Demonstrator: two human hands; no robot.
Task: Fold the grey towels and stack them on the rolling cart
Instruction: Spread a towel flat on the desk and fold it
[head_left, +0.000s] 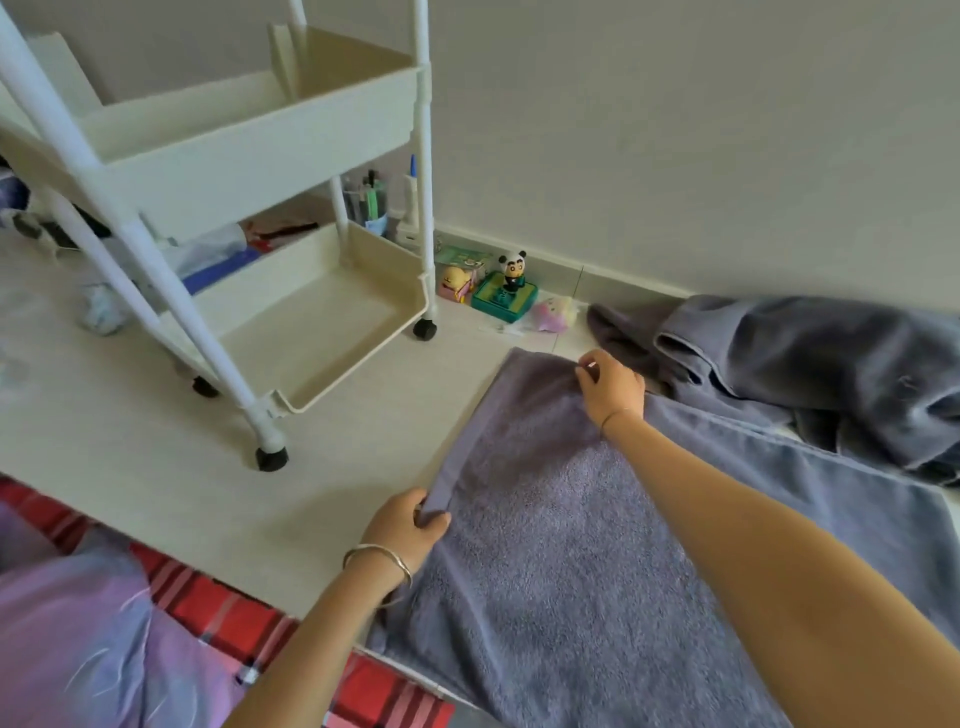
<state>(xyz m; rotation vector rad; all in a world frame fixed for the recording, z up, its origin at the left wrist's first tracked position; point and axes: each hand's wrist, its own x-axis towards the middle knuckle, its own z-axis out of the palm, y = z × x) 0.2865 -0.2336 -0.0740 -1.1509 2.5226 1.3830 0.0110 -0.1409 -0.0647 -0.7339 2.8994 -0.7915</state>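
Pale floor (156, 467) runs up to a plain wall, and on it we have a grey towel (545, 545) spread flat before us. Our left hand (410, 525) pinches the hem at the towel's near left corner, thumb and fingers curled on it. Our right hand (610, 387) pinches the far edge, close to the far left corner. A heap of grey towels (805, 364) lies crumpled to the right by the wall, touching the spread one. The white rolling cart (260, 130) stands to the left on black wheels, apart from the towel. A panda figure (512, 265) sits among small toys along the wall, and a red striped cloth (218, 608) lies at lower left.
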